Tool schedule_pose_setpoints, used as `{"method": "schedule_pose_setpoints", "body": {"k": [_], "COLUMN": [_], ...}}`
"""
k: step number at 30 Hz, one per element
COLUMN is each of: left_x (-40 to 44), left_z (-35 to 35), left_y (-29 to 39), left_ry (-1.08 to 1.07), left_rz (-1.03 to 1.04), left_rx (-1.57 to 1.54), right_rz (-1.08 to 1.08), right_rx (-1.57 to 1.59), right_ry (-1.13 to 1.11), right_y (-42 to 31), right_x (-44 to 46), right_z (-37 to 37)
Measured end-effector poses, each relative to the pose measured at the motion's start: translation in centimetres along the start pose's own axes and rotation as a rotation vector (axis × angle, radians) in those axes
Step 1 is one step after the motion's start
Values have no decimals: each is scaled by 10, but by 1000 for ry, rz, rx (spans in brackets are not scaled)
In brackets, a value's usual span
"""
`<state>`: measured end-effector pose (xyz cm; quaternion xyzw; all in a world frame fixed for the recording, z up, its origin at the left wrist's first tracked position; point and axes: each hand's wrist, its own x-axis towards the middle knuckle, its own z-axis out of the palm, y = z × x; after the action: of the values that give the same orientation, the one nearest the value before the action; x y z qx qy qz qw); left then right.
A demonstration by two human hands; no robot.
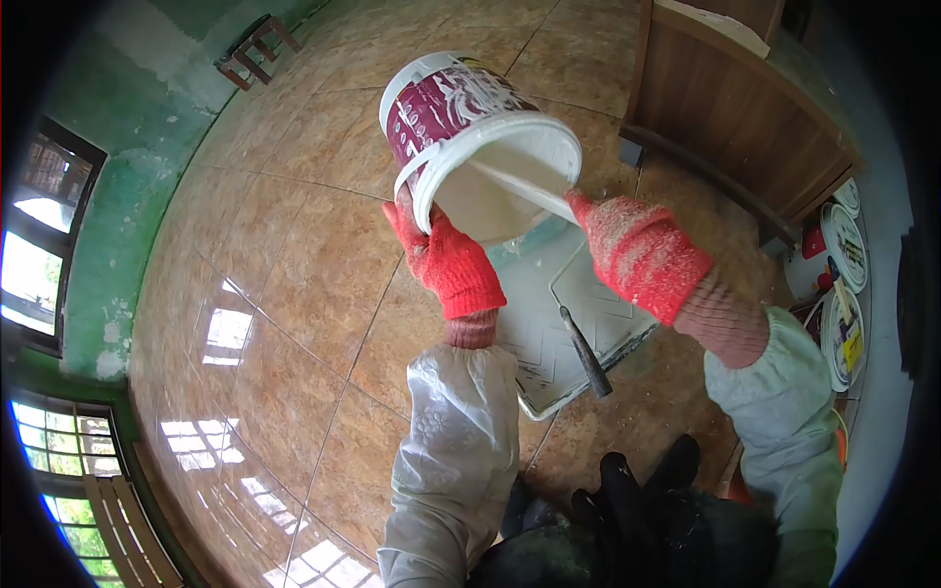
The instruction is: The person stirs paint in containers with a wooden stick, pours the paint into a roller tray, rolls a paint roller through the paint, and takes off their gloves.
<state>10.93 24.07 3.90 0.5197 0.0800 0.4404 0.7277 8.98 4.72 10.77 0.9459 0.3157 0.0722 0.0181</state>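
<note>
My left hand point(454, 263) grips the bucket point(453, 113), tilted over the tray point(559, 405); my right hand point(642, 253) grips a stick point(530, 193) reaching inside. I judge the step as scraping out paint point(524, 309); the next move calls for a steady tilt and slow strokes outward.

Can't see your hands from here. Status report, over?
Left hand holding tilted bucket. Right hand gripping stick, far end inside bucket. Roller handle above tray edge.
</note>
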Motion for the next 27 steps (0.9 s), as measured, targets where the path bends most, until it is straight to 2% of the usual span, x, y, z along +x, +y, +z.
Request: {"method": "schedule_pose_setpoints", "body": {"k": [2, 4, 6, 9, 12, 14, 19, 21, 24, 26, 27], "left_x": [2, 2, 5, 9, 13, 14, 10, 7, 9, 11, 11], "left_z": [-3, -11, -15, -27, -44, -51, -43, -41, -48, -49, -49], "left_y": [2, 6, 11, 21, 25, 32, 42, 43, 41, 44, 45], "left_ry": [24, 51, 30, 50, 20, 61, 48, 79, 40, 34, 44], "left_rz": [54, 111, -59, -112, -62, -59, -51, 28, 9, 11, 17], "left_rx": [106, 218, 95, 74, 10, 64, 10, 25, -86, -120, -113], "right_rz": [185, 165, 159, 107, -4, -67, 51, 55, -31, -96, -101], "right_rx": [-20, -33, -46, -29, -71, -49, -75, -98, -181, -390, -392], "right_ry": [-133, -136, -127, -138, -21, 130, 240, 297, 313, 14, 16], "right_y": [-7, -8, -11, -23, -31, -35, -72, -75, -68, -55, -45], "right_x": [4, 4, 7, 15, 11, 7, 17, 16, 16, 10, 7], "right_z": [-27, -31, -31, -18, -12, -38, -66, -62, -70, -90, -86]}}
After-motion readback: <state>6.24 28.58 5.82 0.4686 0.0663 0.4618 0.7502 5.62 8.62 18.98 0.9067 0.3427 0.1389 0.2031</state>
